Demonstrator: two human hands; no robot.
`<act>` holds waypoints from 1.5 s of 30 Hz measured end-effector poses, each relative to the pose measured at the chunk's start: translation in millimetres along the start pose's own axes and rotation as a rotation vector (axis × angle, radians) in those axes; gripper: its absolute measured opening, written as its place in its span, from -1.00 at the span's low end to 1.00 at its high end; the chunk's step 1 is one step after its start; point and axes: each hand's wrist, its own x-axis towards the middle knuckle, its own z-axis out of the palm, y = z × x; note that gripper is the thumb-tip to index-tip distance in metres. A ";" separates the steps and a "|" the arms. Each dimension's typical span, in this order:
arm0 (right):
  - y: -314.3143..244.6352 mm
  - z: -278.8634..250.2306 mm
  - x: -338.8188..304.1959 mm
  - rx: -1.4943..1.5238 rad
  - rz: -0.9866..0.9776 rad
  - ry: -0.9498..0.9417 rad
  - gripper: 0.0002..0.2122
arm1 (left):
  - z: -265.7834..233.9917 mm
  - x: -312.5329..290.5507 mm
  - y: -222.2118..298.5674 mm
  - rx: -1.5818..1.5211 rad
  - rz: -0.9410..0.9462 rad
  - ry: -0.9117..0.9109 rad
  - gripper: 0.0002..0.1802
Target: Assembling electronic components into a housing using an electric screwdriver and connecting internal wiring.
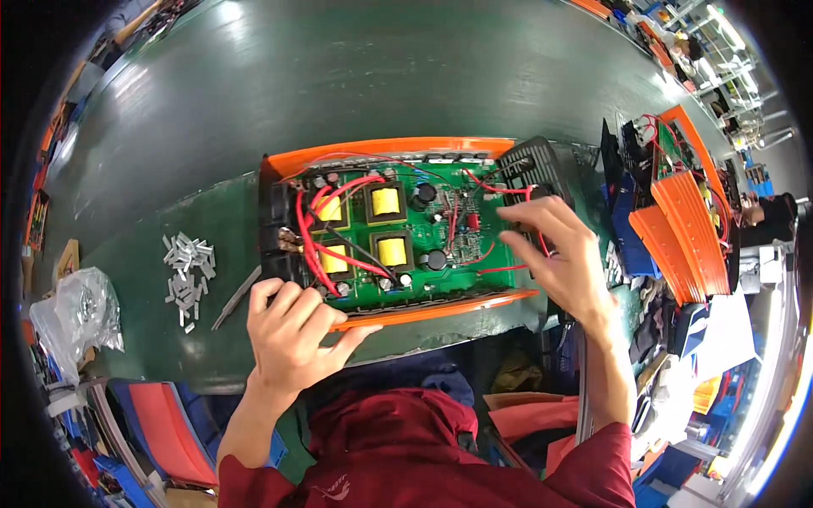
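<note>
An opened electronic device with an orange housing lies in front of me, its green circuit board facing up. On the board sit several yellow-wound transformers, black capacitors and thick red wires. My left hand grips the near left corner of the housing, fingers curled over it and thumb along the orange edge. Above the right end of the board hovers my right hand, thumb and forefinger apart with nothing visible between them. Thin red wires run beneath it, next to a black vented end panel.
Left of the device lie a pile of small silvery-white pieces, tweezers and a clear plastic bag. More orange housing parts with boards and wires are stacked at the right. All of this rests on a green work surface.
</note>
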 end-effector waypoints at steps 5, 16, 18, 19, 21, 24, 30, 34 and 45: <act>4.5 -0.4 11.0 -0.108 -0.120 -0.247 -0.84 | -0.2 0.6 3.7 -0.002 -0.017 -0.024 -0.56; -10.2 5.2 -4.8 0.439 -0.080 -0.265 -0.88 | 37.9 74.6 60.2 -0.331 -0.008 -0.064 -0.74; 1.2 7.0 -9.0 0.468 -0.073 -0.247 -0.84 | 53.9 81.1 61.0 -0.373 -0.014 -0.075 -0.75; -5.0 -0.6 -8.6 0.540 0.129 -0.312 -0.79 | 52.3 79.6 57.6 -0.341 -0.007 -0.108 -0.77; 4.8 -0.8 -13.5 0.818 0.129 -0.287 -0.77 | 47.5 77.4 61.5 -0.368 -0.007 -0.117 -0.78; 13.5 -0.4 -12.2 0.473 -0.161 -0.255 -0.79 | 43.9 80.7 71.3 -0.404 -0.010 -0.068 -0.77; 27.4 21.7 -1.2 0.469 -0.277 -0.423 -0.80 | 53.4 68.4 63.8 -0.596 -0.132 -0.097 -0.90; 25.3 22.1 5.8 0.531 -0.255 -0.550 -0.81 | 54.6 67.9 60.4 -0.819 -0.380 -0.156 -0.87; 18.3 29.9 -3.4 0.429 -0.215 -0.412 -0.85 | 42.5 80.6 54.8 -1.027 -0.647 -0.359 -0.80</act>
